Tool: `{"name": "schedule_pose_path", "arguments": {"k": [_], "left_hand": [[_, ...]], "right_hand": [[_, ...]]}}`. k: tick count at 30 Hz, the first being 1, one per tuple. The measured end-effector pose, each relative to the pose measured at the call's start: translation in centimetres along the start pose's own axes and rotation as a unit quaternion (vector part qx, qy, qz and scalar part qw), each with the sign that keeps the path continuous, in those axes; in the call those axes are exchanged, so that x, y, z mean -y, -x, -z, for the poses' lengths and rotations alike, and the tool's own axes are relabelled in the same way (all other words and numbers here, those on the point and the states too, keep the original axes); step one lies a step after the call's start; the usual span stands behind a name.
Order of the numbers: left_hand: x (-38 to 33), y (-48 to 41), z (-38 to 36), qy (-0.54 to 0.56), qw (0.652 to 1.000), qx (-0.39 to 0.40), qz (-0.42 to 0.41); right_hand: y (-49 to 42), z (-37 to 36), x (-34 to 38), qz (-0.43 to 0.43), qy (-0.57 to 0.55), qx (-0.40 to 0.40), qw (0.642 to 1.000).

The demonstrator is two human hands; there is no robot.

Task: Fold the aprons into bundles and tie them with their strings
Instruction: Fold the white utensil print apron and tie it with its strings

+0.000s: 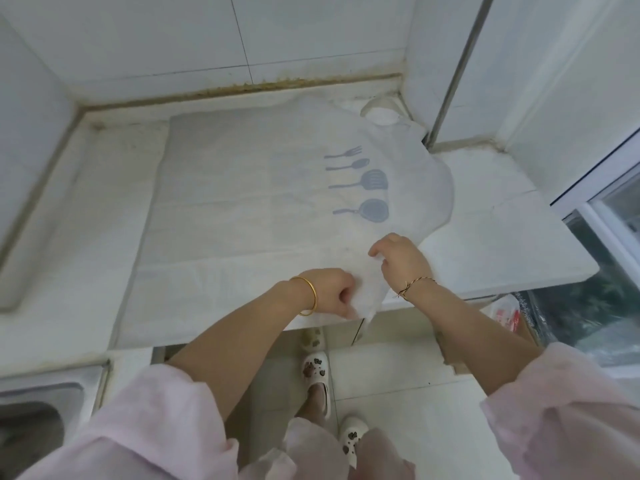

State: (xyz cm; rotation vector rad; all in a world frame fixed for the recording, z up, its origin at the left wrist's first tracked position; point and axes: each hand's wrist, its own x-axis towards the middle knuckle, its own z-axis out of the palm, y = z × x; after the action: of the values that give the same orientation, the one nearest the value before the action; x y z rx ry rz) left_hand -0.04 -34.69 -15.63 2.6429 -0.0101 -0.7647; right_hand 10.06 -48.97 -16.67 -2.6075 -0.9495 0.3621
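Observation:
A thin white apron (249,188) lies spread flat on the white counter (502,251), with blue prints of a fork, a spoon and two spatulas (360,183) towards its right. Its near right corner is bunched up at the counter's front edge. My left hand (332,292) grips that bunched cloth from the left, fingers curled round it. My right hand (401,258) pinches the same edge just above and to the right. A strip of the cloth (369,317) hangs down over the counter's edge between my hands. No separate strings can be made out.
Tiled walls close in the counter at the back and on both sides. A white round lid or dish (382,110) sits at the back right corner. A steel sink (38,410) lies at the lower left. Bags (554,317) stand on the floor at the right.

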Motion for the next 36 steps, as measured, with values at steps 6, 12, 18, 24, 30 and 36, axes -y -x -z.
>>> {"name": "schedule_pose_path", "arguments": {"k": [6,12,18,24,30,36], "left_hand": [[-0.8,1.8,-2.4,-0.233,0.972,-0.023,-0.009],[-0.3,2.6,-1.6,-0.088,0.994,-0.064,-0.006],[0.9,3.4,1.5,0.136,0.963,-0.227,0.055],[2.6,5.4,2.8,0.019,0.985,-0.109,0.129],[6.6,8.6,4.4,-0.041,0.961,-0.077,0.264],[6.1,12.1,7.6,0.005,0.931,0.203,0.303]], "right_hand": [[1.8,-0.7,-0.2,0.041,0.031,0.06,0.997],[2.5,-0.2,-0.6,0.08,0.056,0.147,0.984],[2.6,-0.1,0.3,0.054,0.055,0.133,0.988],[0.8,1.9,2.4,-0.005,-0.019,-0.014,1.0],[-1.3,4.1,3.6,0.004,-0.008,-0.046,0.999],[-1.9,8.7,5.7,-0.069,0.155,0.403,0.899]]}}
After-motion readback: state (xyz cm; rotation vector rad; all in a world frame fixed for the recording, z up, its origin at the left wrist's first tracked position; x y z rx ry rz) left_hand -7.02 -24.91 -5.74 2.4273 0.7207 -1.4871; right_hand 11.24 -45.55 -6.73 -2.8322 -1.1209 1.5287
